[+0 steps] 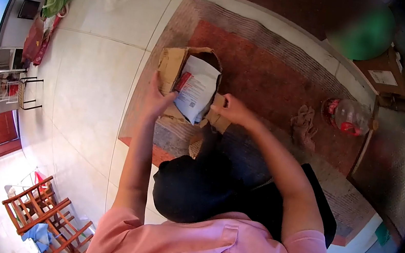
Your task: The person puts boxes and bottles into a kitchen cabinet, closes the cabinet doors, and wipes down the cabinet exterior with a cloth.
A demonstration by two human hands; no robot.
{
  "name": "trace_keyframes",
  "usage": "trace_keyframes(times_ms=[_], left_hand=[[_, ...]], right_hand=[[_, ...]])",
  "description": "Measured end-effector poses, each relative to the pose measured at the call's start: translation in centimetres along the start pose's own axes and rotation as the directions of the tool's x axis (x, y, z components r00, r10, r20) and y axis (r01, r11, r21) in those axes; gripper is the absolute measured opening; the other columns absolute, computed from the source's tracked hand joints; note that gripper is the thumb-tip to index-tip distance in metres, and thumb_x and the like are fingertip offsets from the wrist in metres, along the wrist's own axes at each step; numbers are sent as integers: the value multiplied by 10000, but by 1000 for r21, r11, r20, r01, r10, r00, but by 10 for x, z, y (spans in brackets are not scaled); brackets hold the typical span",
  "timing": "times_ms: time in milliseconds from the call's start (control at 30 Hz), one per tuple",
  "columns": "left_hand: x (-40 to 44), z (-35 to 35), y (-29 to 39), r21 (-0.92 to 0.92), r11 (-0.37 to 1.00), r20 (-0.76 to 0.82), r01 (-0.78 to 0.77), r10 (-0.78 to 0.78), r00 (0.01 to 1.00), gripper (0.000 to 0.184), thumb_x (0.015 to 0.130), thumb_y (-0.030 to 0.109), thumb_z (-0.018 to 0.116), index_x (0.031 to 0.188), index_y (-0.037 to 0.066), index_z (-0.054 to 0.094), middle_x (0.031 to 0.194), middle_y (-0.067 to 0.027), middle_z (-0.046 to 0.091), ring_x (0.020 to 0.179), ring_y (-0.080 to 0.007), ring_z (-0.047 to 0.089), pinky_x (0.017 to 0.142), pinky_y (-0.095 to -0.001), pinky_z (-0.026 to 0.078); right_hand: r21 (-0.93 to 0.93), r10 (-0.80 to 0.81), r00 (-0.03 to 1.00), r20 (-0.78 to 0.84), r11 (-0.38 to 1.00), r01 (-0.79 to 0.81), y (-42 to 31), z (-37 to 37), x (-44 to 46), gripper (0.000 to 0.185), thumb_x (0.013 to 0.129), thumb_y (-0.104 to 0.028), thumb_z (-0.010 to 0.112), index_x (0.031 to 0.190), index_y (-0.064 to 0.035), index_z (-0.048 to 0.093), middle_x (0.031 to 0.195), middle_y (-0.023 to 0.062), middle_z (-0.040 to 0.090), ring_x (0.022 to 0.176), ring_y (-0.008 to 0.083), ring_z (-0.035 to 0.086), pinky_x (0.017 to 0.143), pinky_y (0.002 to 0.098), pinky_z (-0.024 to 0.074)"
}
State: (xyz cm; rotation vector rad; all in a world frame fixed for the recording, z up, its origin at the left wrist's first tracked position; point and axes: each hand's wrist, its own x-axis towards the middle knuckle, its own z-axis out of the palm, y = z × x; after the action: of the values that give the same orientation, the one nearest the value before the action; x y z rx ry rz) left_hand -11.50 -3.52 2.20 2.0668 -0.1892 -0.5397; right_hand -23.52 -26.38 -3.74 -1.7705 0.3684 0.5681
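An open cardboard box (171,62) with raised flaps sits in front of me over the rug. Inside it lies a white plastic packet (201,82) with a red patch, printed text and a small square code. My left hand (158,100) grips the box's left side, its thumb toward the packet and fingers along the outside. On the right, my right hand (233,111) pinches a cardboard flap (219,121) of the same box, fingers curled over its edge. The underside of the box and part of the packet are hidden.
A red and grey rug (262,67) covers the floor here. To the right lie a crumpled brown cloth (304,125) and a large clear plastic bottle (349,117). Another carton (383,72) stands at upper right; a wooden chair (48,213) is at lower left.
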Motion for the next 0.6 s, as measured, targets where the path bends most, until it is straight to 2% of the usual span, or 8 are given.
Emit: trace_keyframes(times_ms=[67,100,200,233,367,433,533,600], left_hand=[[0,18,-8,337,942,-133,4,43,990,852,657,146,649,1356,-14,187,1369,-209,275,1274,-285,277,1039,-363,249],[9,15,-46,309,941,-121,-140,185,975,883,667,231,692,1351,-20,192,1387,-207,241,1287,-293,249,1048,-385,231],[6,33,-12,318,948,-199,1,66,978,943,664,333,742,1344,-31,199,1388,-210,233,1295,-285,232,1062,-377,200],[16,29,-38,192,974,-150,-125,155,976,917,665,238,735,1348,-31,187,1389,-207,236,1300,-281,227,1067,-373,188],[9,27,-33,-134,971,-173,-197,172,970,836,608,-3,589,1348,-18,200,1382,-209,258,1290,-281,257,1054,-342,212],[0,28,-19,-105,983,-179,-149,129,975,827,598,-16,569,1344,-18,213,1370,-209,277,1279,-282,277,1048,-343,223],[-20,32,16,35,992,-202,-124,128,971,812,585,-25,556,1334,-19,244,1344,-212,314,1253,-285,316,1035,-344,246],[-26,39,44,141,973,-197,-182,207,958,804,582,-21,563,1327,-20,261,1329,-214,332,1239,-287,335,1028,-344,258]], right_hand=[[34,-51,999,-12,998,51,24,9,18,479,750,-347,636,1055,7,529,928,129,613,841,194,587,721,328,473],[-36,54,998,17,998,-53,-8,0,6,398,737,-300,645,995,-6,569,867,119,623,793,163,582,679,330,478],[336,-257,955,151,922,195,33,14,23,398,749,-349,635,922,8,603,801,49,624,712,144,543,636,348,467],[100,-209,975,73,974,201,44,23,37,471,757,-400,633,986,9,589,876,64,617,773,150,537,674,346,466],[447,138,990,-11,887,-118,18,10,24,621,769,-523,578,1137,-25,535,1080,114,557,954,196,509,795,365,429],[731,182,976,120,649,-211,14,1,18,589,795,-490,538,1189,-53,506,1211,112,478,1073,236,452,836,386,404],[687,102,954,281,673,-275,30,-4,30,514,805,-414,524,1207,-95,500,1291,88,409,1157,239,373,850,403,386],[626,325,942,82,719,-302,20,0,16,434,784,-377,534,1141,-131,547,1176,79,501,1031,210,471,785,416,404]])
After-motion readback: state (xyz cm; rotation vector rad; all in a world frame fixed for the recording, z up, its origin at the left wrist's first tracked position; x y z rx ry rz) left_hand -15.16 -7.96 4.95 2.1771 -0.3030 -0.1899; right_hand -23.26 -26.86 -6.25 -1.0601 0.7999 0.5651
